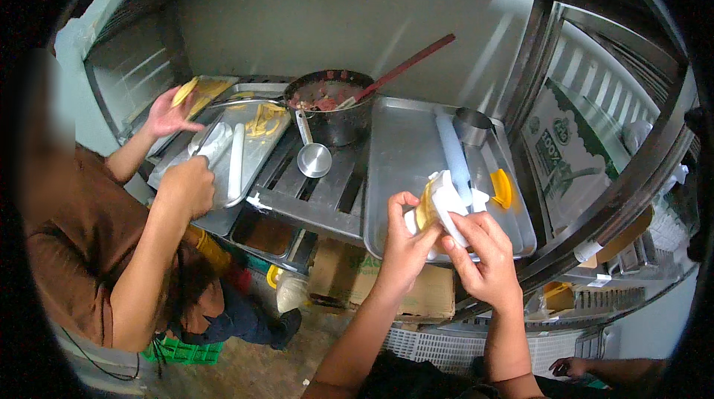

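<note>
Both my hands are raised over the near edge of a metal tray (394, 168), closed around a white plastic dough press (448, 202). Yellow dough (427, 207) shows at the press's left side. My left hand (407, 239) grips that side with thumb and fingers. From the right, my right hand (485, 259) pinches the press's lower rim. Behind the press, a pale blue rolling pin (450, 142) lies along the tray. A metal ring cutter (471, 127) stands at the tray's far right. Nearer, a yellow curved piece (502, 188) rests by the right rim.
A pot of meat filling (327, 94) with a red-handled utensil (413, 62) stands at the back; a metal measuring cup (314, 160) is before it. At left, a co-worker holds yellow dough (185, 92) over another tray (256, 150) with a white rolling pin (236, 162). A rack post (617, 194) rises at right.
</note>
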A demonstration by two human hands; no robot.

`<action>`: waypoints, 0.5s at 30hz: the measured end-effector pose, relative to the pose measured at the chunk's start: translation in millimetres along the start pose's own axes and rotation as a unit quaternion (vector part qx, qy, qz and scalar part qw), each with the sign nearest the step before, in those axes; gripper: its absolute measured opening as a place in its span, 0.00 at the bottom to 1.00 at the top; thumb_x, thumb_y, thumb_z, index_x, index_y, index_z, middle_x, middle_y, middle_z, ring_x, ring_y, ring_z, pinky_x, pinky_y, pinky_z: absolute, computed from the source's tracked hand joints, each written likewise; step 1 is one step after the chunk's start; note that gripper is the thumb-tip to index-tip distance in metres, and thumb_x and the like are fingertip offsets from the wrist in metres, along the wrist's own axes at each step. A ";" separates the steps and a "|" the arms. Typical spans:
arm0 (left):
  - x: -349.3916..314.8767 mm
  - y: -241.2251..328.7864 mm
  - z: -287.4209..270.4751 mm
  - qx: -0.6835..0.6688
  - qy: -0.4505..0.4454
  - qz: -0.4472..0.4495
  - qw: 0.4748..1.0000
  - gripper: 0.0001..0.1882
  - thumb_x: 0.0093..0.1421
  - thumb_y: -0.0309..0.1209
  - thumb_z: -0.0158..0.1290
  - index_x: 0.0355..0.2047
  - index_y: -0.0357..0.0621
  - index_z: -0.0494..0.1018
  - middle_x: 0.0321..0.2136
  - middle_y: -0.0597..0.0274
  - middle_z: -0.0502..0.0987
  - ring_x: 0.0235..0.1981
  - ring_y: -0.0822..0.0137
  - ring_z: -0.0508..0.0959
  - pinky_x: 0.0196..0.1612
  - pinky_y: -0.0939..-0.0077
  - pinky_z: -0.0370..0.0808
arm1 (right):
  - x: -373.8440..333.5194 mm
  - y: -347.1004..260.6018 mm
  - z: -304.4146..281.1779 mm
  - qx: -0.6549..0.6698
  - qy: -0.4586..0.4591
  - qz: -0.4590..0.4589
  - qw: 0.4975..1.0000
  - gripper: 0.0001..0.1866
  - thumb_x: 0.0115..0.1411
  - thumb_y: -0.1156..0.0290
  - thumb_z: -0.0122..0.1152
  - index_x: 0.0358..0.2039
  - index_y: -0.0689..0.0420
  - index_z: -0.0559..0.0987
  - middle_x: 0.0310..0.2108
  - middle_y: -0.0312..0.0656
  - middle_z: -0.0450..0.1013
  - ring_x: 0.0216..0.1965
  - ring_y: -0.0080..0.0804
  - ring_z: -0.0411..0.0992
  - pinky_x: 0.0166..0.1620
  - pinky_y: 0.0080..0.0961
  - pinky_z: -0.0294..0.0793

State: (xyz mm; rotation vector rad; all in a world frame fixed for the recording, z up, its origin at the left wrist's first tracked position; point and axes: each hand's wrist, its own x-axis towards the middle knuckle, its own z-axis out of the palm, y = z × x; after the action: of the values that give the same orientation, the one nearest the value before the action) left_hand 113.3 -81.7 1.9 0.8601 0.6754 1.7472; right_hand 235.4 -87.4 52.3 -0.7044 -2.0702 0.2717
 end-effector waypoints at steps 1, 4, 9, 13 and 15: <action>0.3 -2.1 -3.1 -0.010 -0.004 -0.005 1.000 0.22 0.55 0.23 0.53 0.43 0.49 0.53 0.37 0.62 0.63 0.39 0.73 0.67 0.36 0.82 0.69 | 1.4 -2.0 0.1 -0.019 -0.011 -0.017 1.000 0.15 0.50 0.75 0.59 0.40 0.64 0.75 0.27 0.45 0.68 0.27 0.36 0.68 0.32 0.28 0.68; 0.8 -11.7 -11.6 -0.029 -0.005 -0.015 0.999 0.21 0.55 0.24 0.52 0.43 0.49 0.53 0.37 0.62 0.62 0.41 0.74 0.66 0.36 0.83 0.68 | 5.6 -9.2 -4.4 -0.061 -0.047 -0.056 0.995 0.15 0.49 0.75 0.60 0.40 0.62 0.75 0.26 0.44 0.67 0.26 0.38 0.67 0.31 0.28 0.67; -3.8 -5.4 -10.4 -0.079 -0.011 -0.053 0.995 0.20 0.56 0.24 0.51 0.42 0.51 0.52 0.38 0.62 0.63 0.40 0.73 0.67 0.34 0.83 0.69 | 5.5 -11.9 -6.9 -0.073 -0.081 -0.069 0.992 0.18 0.46 0.74 0.61 0.41 0.59 0.76 0.24 0.43 0.66 0.26 0.38 0.66 0.31 0.29 0.67; -0.5 -12.0 -12.7 -0.097 -0.025 -0.033 0.994 0.21 0.55 0.23 0.52 0.42 0.51 0.52 0.37 0.61 0.64 0.38 0.73 0.68 0.33 0.83 0.69 | 3.4 -13.4 -5.9 -0.068 -0.066 -0.058 0.994 0.18 0.46 0.74 0.61 0.41 0.59 0.76 0.23 0.43 0.66 0.26 0.38 0.66 0.30 0.29 0.67; 1.0 -13.8 -9.6 -0.089 -0.014 -0.023 0.996 0.22 0.55 0.23 0.52 0.42 0.51 0.52 0.37 0.60 0.65 0.36 0.73 0.69 0.32 0.83 0.70 | 0.8 -10.5 -5.6 -0.049 -0.049 -0.048 0.996 0.18 0.47 0.74 0.61 0.41 0.60 0.76 0.24 0.43 0.67 0.26 0.37 0.66 0.30 0.29 0.67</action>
State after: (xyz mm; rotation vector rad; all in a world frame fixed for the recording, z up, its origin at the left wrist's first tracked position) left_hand 112.9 -76.8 -14.2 0.7392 0.5094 1.7226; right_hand 235.7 -95.9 60.7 -0.6578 -2.2167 0.1545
